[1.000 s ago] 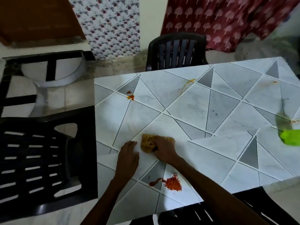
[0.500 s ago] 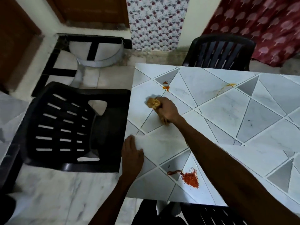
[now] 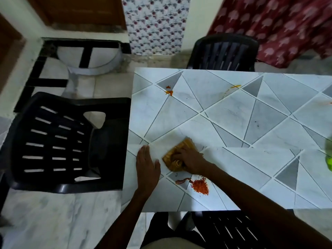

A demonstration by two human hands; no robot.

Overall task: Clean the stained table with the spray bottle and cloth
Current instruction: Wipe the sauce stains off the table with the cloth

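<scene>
A white table (image 3: 233, 114) with a grey triangle pattern stands on a pale marble floor (image 3: 53, 221). Three black slatted chairs surround it: one at its left side (image 3: 62, 141), one at its far side (image 3: 224, 51), and one at its near side (image 3: 233, 230).

The left hand (image 3: 146, 164) lies flat on the table near the left edge, palm down, fingers straight and together, holding nothing. The right hand (image 3: 193, 160) is just beside it. Its fingers curl over a crumpled orange-brown cloth (image 3: 169, 159), which it grips and presses against the tabletop.

A red stain (image 3: 199, 185) of loose flakes with a dark smear at its left lies near the cloth, on the side toward the person and apart from it. An orange stain (image 3: 169, 92) sits near the far left corner, well apart from the cloth. A thin yellow streak (image 3: 231, 88) marks the far part of the table.

A green object (image 3: 329, 159) on the table is cut by the right edge of the view and is too blurred to identify.

In the background, a white patterned curtain (image 3: 156, 24) hangs beside a brown door (image 3: 80, 11), and a red curtain (image 3: 278, 24) hangs at the right.
</scene>
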